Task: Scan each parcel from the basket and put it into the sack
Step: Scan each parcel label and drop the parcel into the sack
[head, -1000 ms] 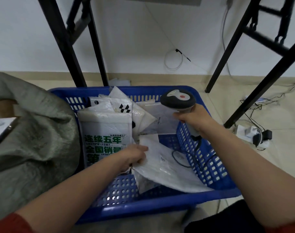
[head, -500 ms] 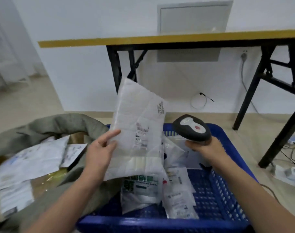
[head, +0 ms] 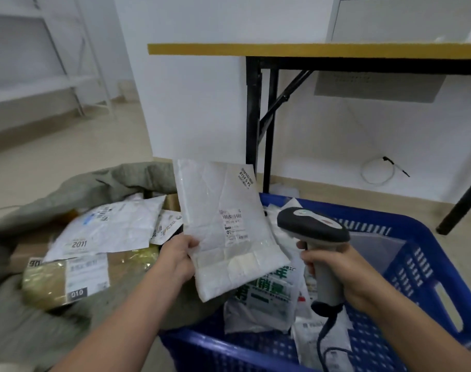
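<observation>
Scanning seems in hand: the left hand (head: 178, 260) pinches a white parcel (head: 223, 229) over the basket (head: 417, 237), label facing the scanner (head: 312, 226) gripped by the right hand (head: 333, 272) at its 3 o'clock. Next, it should drop into the sack (head: 94, 183) at 9 o'clock.

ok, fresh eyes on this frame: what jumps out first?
The white parcel held up at centre, label facing the camera, gripped at its lower left edge by the left hand. Just right of it, the right hand grips the grey scanner over the blue basket, which has more parcels in it. At left, the open grey-green sack already holds several parcels.
</observation>
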